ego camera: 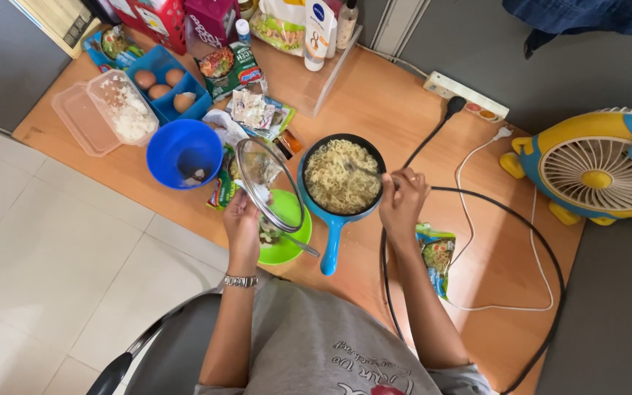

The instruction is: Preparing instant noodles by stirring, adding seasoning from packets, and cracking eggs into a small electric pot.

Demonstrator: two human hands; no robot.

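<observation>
A blue electric pot (333, 232) full of yellow noodles (339, 175) stands in the middle of the wooden table (374, 110). My right hand (401, 201) grips a metal utensil (363, 170) whose tip lies in the noodles at the pot's right side. My left hand (241, 219) holds a glass lid (266, 183) tilted up, left of the pot and above a green bowl (287, 245). A metal spoon handle (301, 244) sticks out of the green bowl.
A blue bowl (183, 153), a blue tray of eggs (166, 84), a clear box of white bits (122, 108) and several food packets lie to the left. A power strip (466, 96), black and white cables, a noodle packet (437, 256) and a yellow fan (601, 167) are on the right.
</observation>
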